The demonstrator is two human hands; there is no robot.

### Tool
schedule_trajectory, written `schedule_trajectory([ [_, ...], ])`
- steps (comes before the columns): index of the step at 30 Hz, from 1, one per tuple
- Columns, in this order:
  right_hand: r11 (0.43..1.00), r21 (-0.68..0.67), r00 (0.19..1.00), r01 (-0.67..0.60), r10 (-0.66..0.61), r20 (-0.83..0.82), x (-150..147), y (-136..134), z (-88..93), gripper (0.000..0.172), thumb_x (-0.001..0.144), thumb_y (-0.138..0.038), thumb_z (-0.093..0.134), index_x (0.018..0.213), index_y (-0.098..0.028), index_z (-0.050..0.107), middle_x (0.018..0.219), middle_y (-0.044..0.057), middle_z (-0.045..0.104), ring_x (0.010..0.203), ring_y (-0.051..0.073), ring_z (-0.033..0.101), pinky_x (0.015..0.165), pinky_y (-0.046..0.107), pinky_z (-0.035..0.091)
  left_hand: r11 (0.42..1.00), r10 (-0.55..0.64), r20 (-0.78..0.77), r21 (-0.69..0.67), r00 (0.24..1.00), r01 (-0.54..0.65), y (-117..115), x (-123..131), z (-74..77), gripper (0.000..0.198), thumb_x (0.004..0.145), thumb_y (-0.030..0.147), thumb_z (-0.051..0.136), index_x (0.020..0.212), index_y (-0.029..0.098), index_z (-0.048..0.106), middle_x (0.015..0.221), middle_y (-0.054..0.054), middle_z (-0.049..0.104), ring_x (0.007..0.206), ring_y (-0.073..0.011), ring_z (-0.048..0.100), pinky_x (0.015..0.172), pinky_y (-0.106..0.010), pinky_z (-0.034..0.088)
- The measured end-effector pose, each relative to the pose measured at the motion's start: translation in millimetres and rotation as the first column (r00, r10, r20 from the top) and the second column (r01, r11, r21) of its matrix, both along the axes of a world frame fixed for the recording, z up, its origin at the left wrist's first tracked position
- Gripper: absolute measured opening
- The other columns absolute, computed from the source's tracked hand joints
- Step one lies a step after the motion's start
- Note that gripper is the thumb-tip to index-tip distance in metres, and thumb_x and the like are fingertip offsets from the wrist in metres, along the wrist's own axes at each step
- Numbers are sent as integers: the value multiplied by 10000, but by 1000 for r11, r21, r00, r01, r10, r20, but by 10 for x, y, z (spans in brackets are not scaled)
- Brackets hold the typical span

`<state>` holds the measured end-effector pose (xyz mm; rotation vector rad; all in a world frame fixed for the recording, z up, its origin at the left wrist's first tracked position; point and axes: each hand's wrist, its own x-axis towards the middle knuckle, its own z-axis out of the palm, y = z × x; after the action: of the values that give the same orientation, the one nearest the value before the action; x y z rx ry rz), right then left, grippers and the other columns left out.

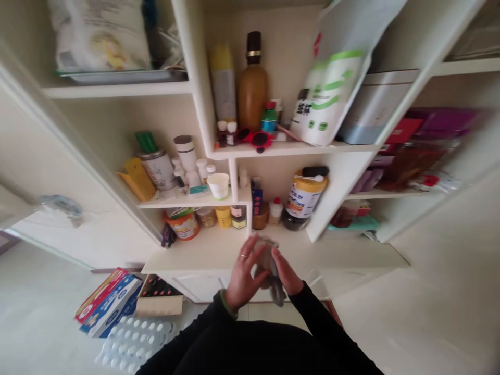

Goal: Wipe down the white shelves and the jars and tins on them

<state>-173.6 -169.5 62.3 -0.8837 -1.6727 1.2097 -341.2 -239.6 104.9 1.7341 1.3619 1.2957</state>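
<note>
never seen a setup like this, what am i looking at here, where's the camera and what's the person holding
There is no machine here, just a person in black sleeves working bare-handed. The only picture comes from a camera worn on the head, looking forward and down, so the arms enter from the bottom. The left hand, with a ring, and the right hand have a crumpled grey cloth between them; exactly how each grips it is hard to make out.

Ahead is a white shelf unit. Its upper middle shelf holds an amber bottle and red sunglasses; a white cup stands lower left. On the floor, at the picture's left, are an open cardboard box and a pack of white-capped bottles.
</note>
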Motion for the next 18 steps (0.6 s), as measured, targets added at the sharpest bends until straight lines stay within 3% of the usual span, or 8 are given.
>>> schedule_trajectory([
  [2, 993, -56, 993, -108, 110, 44, 157, -95, 186, 725, 1000, -812, 482, 1311, -232, 788, 1158, 123, 815, 1141, 320, 768, 1048, 488, 651, 1000, 19, 13, -8, 1000, -19, 133, 5, -46, 474, 892, 391, 755, 1363, 341, 770, 1597, -87, 656, 1525, -354, 593, 1319, -556, 470],
  [5, 959, -124, 950, -255, 272, 150, 573, -143, 421, 631, 868, -685, 769, 1282, -209, 775, 1129, 76, 816, 1018, 282, 746, 1000, 454, 641, 989, 147, 126, -15, 981, -147, 358, 57, -62, 279, 901, 420, 710, 1127, 292, 814, 1164, -63, 830, 1149, -311, 781, 1067, -469, 636],
  [7, 956, -151, 934, -253, 282, 221, 988, -111, 515, 521, 865, -619, 787, 1156, -186, 791, 1056, 54, 810, 949, 246, 718, 949, 408, 625, 967, 254, 221, -43, 942, -251, 505, 173, -50, 299, 892, 488, 728, 1057, 254, 814, 987, -38, 828, 987, -283, 785, 942, -414, 655],
  [9, 963, -174, 937, -205, 245, 249, 1459, -45, 554, 480, 923, -648, 698, 998, -182, 789, 943, 45, 788, 868, 222, 695, 890, 382, 613, 965, 263, 341, -87, 902, -248, 638, 390, -37, 384, 892, 577, 738, 1026, 228, 828, 943, -37, 831, 974, -284, 781, 937, -402, 652],
  [12, 965, -231, 958, -121, 174, 226, 2151, 72, 544, 627, 942, -789, 574, 915, -203, 795, 852, 59, 773, 818, 244, 706, 848, 408, 628, 990, 115, 523, -127, 844, -56, 790, 873, -11, 483, 854, 670, 777, 961, 206, 853, 1001, -80, 854, 1071, -335, 789, 1013, -450, 645],
  [14, 975, -218, 971, -27, 78, 227, 2558, 136, 521, 699, 914, -854, 569, 991, -209, 828, 959, 87, 812, 957, 299, 749, 975, 462, 629, 990, 4, 572, -116, 820, 76, 858, 1223, 27, 487, 844, 659, 811, 969, 190, 859, 1162, -121, 850, 1202, -364, 765, 1101, -475, 611],
  [16, 976, -208, 976, 62, -15, 219, 2917, 177, 504, 734, 886, -881, 597, 1063, -215, 848, 1094, 109, 831, 1119, 343, 752, 1117, 501, 590, 989, -30, 568, -100, 823, 105, 903, 1541, 72, 476, 900, 631, 783, 1039, 181, 854, 1382, -150, 785, 1368, -377, 690, 1201, -492, 541],
  [18, 965, -240, 982, 107, -64, 180, 3218, 206, 500, 770, 870, -920, 582, 1046, -223, 860, 1123, 125, 836, 1161, 368, 755, 1165, 532, 575, 995, -14, 538, -79, 843, 67, 930, 1827, 101, 484, 975, 621, 712, 1157, 189, 836, 1548, -153, 687, 1490, -376, 599, 1266, -510, 474],
])
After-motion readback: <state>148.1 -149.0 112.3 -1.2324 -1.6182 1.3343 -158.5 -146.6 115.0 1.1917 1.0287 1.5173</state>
